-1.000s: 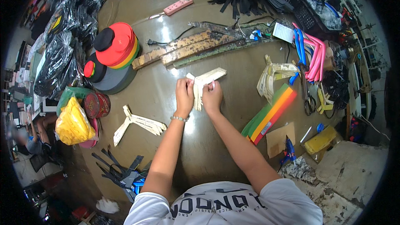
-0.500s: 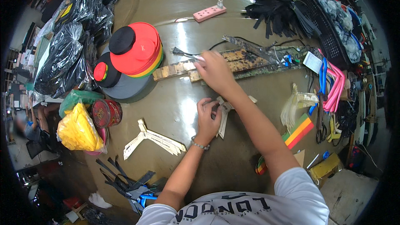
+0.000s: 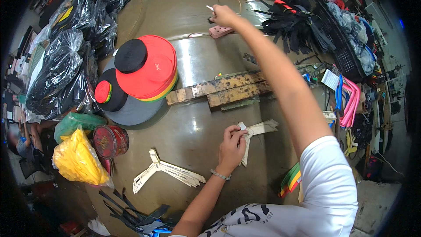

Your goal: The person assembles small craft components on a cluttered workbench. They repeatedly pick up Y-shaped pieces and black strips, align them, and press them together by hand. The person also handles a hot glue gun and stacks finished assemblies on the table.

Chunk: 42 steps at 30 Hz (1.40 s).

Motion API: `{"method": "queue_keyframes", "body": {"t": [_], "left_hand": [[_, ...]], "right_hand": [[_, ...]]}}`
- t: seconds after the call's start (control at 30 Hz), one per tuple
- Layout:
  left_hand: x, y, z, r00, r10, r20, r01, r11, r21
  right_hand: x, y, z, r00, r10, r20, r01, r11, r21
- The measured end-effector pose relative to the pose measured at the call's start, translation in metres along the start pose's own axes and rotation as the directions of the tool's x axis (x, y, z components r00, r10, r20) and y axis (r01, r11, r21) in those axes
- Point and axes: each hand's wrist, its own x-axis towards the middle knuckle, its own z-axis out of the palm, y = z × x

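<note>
My right hand (image 3: 224, 16) is stretched far across the table, closed around a thin white stick (image 3: 210, 8) whose tip pokes out. A small dark piece, too blurred to name, shows just below those fingers. Right under the hand lies a pink power strip (image 3: 219, 31), partly covered by it. My left hand (image 3: 231, 147) has its fingers curled together at the joint of a cream, branched bundle of flat strips (image 3: 262, 127), pressing or gripping it on the table. A similar cream branched bundle (image 3: 169, 166) lies to the left, untouched.
Round red and black rolls (image 3: 151, 72) stack on a grey one at left. Stained wooden bars (image 3: 237, 85) cross the middle. A red tin (image 3: 110, 141), yellow bag (image 3: 79, 158) and plastic-wrapped bundles (image 3: 57, 74) line the left; black strips (image 3: 294, 24) and a crate lie right.
My right hand has moved from above the wooden bars away to the power strip, keeping the white stick. The view has shifted; my left hand stays at the cream strips.
</note>
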Motion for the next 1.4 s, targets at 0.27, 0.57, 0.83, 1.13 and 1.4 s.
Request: {"method": "queue_keyframes", "body": {"t": [0.27, 0.57, 0.83, 1.13, 1.4], "left_hand": [[0.002, 0.000, 0.002, 1.000, 0.006, -0.009, -0.006, 0.999, 0.040], [0.003, -0.001, 0.006, 0.994, 0.089, -0.069, -0.078, 0.986, 0.145], [0.001, -0.002, 0.009, 0.998, 0.058, -0.004, -0.058, 0.997, 0.056], [0.002, 0.003, 0.013, 0.993, 0.108, -0.053, -0.099, 0.983, 0.152], [0.002, 0.000, 0.014, 0.987, 0.156, -0.049, -0.138, 0.956, 0.259]], "right_hand": [[0.054, 0.009, -0.002, 0.805, 0.100, 0.585, 0.210, 0.874, -0.439], [0.032, -0.015, 0.024, 0.881, 0.081, 0.467, 0.205, 0.823, -0.529], [-0.148, 0.010, -0.033, 0.662, -0.195, -0.724, 0.178, 0.979, -0.101], [-0.382, 0.220, -0.061, 0.599, 0.642, -0.479, -0.448, 0.764, 0.465], [-0.361, 0.170, -0.029, 0.525, 0.720, -0.453, -0.374, 0.674, 0.637]]}}
